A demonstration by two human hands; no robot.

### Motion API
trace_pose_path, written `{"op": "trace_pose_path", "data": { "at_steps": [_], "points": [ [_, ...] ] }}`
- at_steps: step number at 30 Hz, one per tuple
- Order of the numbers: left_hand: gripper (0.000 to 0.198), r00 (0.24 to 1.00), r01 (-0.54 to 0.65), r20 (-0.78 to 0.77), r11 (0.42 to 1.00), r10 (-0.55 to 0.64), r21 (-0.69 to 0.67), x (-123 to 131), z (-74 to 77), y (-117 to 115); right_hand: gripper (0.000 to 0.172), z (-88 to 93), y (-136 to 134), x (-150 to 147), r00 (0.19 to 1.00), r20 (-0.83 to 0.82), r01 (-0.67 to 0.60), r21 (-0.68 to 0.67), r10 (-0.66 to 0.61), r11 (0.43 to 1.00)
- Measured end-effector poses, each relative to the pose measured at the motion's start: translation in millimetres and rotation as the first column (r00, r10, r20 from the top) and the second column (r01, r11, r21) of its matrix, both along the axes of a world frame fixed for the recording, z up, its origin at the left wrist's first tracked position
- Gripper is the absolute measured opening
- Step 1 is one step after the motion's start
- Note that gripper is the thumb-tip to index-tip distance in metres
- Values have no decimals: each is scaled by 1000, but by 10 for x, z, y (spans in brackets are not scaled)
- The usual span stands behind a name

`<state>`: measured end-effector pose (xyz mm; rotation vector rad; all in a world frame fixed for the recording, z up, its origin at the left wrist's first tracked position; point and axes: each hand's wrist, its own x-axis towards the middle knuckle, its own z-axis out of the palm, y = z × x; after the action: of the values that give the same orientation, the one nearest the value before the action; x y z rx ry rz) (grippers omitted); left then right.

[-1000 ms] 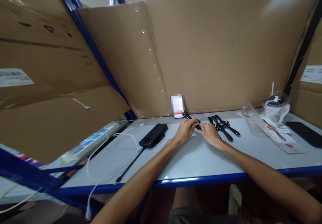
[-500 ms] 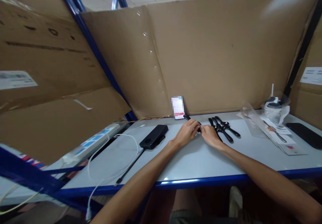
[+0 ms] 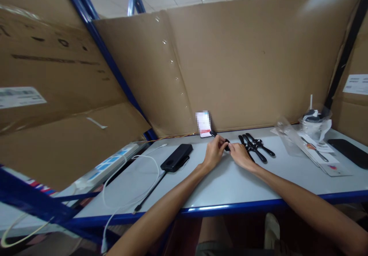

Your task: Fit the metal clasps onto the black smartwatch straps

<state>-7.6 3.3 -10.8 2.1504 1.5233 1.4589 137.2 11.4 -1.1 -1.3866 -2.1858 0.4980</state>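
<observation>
Near the middle of the table both hands are closed on a slim black-handled tool (image 3: 227,147), whose far end sticks out past the fingers toward the back. My left hand (image 3: 214,151) pinches it along its length. Against its near part, my right hand (image 3: 240,155) presses with bent fingers. The fingers hide much of the tool, so its exact kind cannot be made out. Just right of my right hand lies a small pile of several similar black tools (image 3: 255,146) with shiny middles. Behind my left hand a lit phone (image 3: 204,123) leans upright on the cardboard.
To the left sit a black power bank (image 3: 176,157), white cables (image 3: 156,164) and a power strip (image 3: 115,160). At right are printed cards (image 3: 320,157) with clear plastic, a lidded cup (image 3: 312,123) and a black case (image 3: 348,153). Cardboard walls (image 3: 244,64) enclose the back and sides.
My left hand has shifted slightly and its fingers have turned on the tool, so more of the black part shows between the hands. My right hand stays nearly in place. The view tilts slightly.
</observation>
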Motion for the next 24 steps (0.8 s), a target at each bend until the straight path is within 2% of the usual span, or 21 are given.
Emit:
{"op": "trace_pose_path", "data": {
  "at_steps": [5,13,19,21,24],
  "points": [
    [16,991,-34,129,999,40,-42,45,34,-26,47,-32,10,-11,1000,-8,7,6,-7,1000],
    [6,998,47,47,999,-46,-10,40,-4,-20,47,-60,30,-27,997,32,66,27,-67,997],
    [11,993,7,120,998,-1,-54,44,-12,17,48,-110,63,-25,995,46,84,69,-87,994],
    [15,996,-24,83,997,30,-76,51,-18,14,48,-114,65,-18,995,48,88,81,-92,993],
    [21,995,-78,-65,994,73,-79,55,-29,-5,48,-103,61,-5,994,54,88,90,-93,992]
  ]
}}
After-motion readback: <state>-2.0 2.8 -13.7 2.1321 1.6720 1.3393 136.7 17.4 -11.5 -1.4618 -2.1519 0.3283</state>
